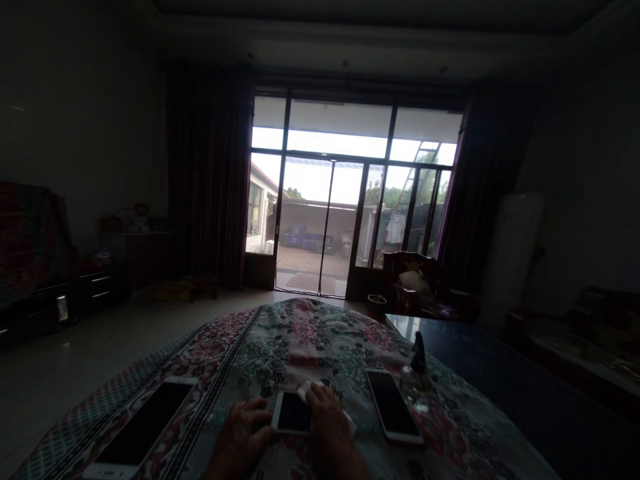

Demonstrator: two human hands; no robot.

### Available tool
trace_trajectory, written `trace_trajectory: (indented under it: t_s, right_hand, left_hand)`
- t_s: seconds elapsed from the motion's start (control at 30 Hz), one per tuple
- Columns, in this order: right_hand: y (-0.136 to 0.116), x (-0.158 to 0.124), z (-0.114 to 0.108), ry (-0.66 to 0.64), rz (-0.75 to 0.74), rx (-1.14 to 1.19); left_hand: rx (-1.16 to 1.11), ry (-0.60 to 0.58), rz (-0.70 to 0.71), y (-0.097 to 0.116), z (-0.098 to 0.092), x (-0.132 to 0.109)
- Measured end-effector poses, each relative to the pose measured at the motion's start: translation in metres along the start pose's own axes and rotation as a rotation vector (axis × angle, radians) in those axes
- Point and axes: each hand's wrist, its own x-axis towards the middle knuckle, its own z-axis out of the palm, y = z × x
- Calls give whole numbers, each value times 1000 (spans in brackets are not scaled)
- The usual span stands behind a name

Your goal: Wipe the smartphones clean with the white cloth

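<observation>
A small white-framed smartphone [293, 413] with a dark screen lies sideways on the flowered tablecloth [295, 347]. My left hand [244, 430] pinches its left end between thumb and fingers. Over its right end is my right hand [327, 423], its fingers closed on a white cloth or tissue [350, 421] pressed against the phone. Part of the phone is hidden under that hand. To the left rests a larger white phone [145, 423], screen dark. On the right lies another light-edged phone [393, 405], beside a clear spray bottle [419, 360] with a black top.
A dark glossy table [465, 360] adjoins the cloth on the right. Farther off are a wooden armchair [413, 277] and a glass door [313, 227] between dark curtains [207, 180]. A low black cabinet [95, 287] stands at the left. The room is dim.
</observation>
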Motion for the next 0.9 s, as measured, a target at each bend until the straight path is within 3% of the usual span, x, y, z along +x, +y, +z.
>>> trace_trajectory:
  t_s: [0.23, 0.4, 0.5, 0.73, 0.9]
  right_hand:
    - [-35, 20, 11, -102, 1, 84]
    - [-49, 30, 22, -138, -113, 105]
    - [-48, 29, 22, -145, -178, 136]
    - [-35, 0, 4, -115, -249, 159]
    - [-17, -19, 6, -142, -294, 164]
  left_hand:
    - [30, -32, 20, 3, -2, 1]
    - [10, -24, 96, 6, -4, 0]
    - [6, -40, 139, 9, -6, -1]
    - [25, -29, 66, 4, -4, 0]
    - [26, 22, 36, -5, 3, 1]
